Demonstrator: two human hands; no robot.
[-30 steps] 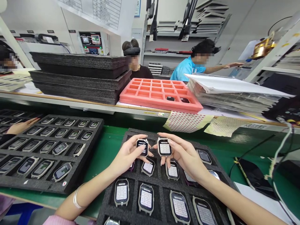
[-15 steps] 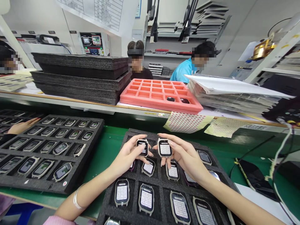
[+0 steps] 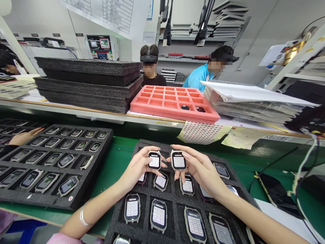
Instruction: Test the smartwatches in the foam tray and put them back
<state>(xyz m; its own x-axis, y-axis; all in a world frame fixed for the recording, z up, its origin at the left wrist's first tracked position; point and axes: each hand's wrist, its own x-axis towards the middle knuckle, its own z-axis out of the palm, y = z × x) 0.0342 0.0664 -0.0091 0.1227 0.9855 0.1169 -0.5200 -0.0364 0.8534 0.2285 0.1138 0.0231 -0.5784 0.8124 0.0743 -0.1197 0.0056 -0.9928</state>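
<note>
My left hand (image 3: 138,166) grips a small watch body (image 3: 154,160), its lit screen showing a white grid. My right hand (image 3: 200,168) grips a second watch body (image 3: 178,160) with the same grid screen. Both are held side by side just above a black foam tray (image 3: 172,200) whose pockets hold several more lit watch bodies. A silver bracelet (image 3: 82,213) circles my left wrist.
Another black foam tray (image 3: 53,159) of watch bodies lies to the left on the green belt (image 3: 114,162), with another person's hand (image 3: 22,136) at its far edge. Behind stand stacked black foam trays (image 3: 86,83), a pink compartment tray (image 3: 172,101), paper stacks (image 3: 251,101) and two seated people.
The screen of the watch body in my left hand went from mostly dark to a white grid. Both hands have stayed in place.
</note>
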